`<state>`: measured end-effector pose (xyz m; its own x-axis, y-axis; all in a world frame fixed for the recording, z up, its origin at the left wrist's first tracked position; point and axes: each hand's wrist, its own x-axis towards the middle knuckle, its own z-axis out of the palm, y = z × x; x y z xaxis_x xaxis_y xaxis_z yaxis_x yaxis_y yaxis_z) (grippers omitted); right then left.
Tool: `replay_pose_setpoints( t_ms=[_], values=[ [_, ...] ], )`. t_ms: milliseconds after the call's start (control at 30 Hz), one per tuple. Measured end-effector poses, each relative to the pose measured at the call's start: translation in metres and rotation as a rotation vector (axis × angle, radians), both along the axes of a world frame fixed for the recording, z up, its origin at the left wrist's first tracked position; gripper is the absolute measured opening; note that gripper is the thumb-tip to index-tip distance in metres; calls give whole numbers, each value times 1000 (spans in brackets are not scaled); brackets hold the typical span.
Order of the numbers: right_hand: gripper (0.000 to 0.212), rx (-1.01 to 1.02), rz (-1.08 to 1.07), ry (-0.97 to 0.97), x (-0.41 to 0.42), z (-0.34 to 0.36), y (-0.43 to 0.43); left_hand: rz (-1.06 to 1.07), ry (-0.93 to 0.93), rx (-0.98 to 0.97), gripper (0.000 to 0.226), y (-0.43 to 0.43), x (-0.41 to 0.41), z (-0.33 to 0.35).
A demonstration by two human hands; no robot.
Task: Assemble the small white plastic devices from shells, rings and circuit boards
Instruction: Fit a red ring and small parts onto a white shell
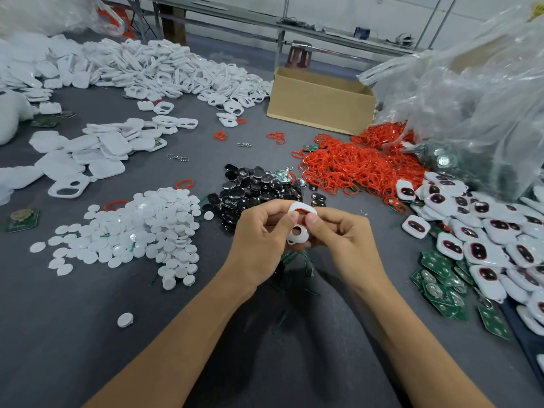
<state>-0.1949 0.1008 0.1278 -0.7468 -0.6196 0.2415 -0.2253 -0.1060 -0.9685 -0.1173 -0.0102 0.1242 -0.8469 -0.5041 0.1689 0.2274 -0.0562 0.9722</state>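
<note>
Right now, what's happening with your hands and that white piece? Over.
The white shell pinched by left hand and right hand; red ring showing at its upper opening; nothing in the way.

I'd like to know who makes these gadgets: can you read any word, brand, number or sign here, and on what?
No text here can be read.
green circuit boards: pale markings, too small to read.
black glossy pieces: blurred glare, nothing legible.
cardboard box: plain sides, no print seen.
white shell: no print seen.
</note>
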Motion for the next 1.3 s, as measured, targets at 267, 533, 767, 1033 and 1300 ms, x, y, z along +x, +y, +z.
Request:
replay_pose_setpoints(
  t_ms=[267,533,767,1033,1300],
  values=[
    [17,-15,-58,4,4,-3,-5,31,2,-12,20,1,-1,-3],
    [25,-9,-158,17,-1,-2,-3,193,-37,118,25,-10,-3,1],
    [25,165,-446,235,-16,-10,7,278,-51,158,28,-21,-2,-2],
    [27,779,-417,730,-15,-21,0,262,-31,210,23,-18,-2,1],
    [12,507,-471,603,-10,-18,-7,217,-60,179,21,-15,-3,-1]
  ],
)
